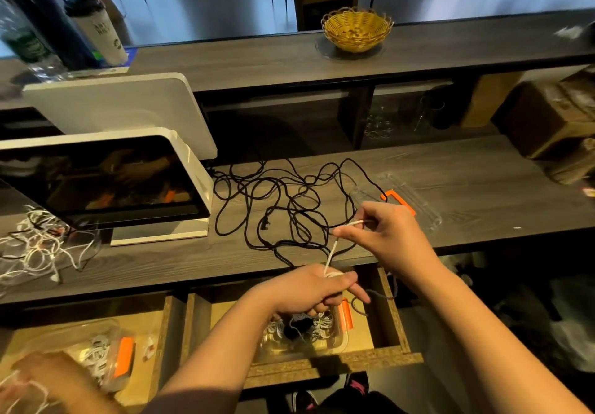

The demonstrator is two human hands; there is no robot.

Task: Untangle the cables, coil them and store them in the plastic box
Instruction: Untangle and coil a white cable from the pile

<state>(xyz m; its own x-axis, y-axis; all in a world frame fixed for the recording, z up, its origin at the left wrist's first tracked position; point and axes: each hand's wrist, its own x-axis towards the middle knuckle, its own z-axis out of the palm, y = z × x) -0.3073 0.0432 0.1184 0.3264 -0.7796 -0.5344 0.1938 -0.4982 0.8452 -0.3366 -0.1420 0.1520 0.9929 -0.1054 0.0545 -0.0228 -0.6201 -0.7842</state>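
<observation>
A thin white cable [332,251] runs taut between my two hands above the desk's front edge. My left hand [309,289] grips a small white coil of it, fingers curled. My right hand [383,235] pinches the cable's free end higher up. Under my left hand, in an open drawer [391,323], stands a clear plastic box [335,341] with an orange latch, holding coiled white and dark cables. A tangled black cable [273,207] sprawls over the desk. The box's clear lid [415,201] with an orange clip lies behind my right hand.
A white-framed screen [106,181] stands at the left, with a heap of tangled white cables [35,246] beside it. Another clear box of white cables [103,355] sits in the left drawer. Another person's hand [35,381] shows bottom left. A woven basket [357,28] sits on the upper counter.
</observation>
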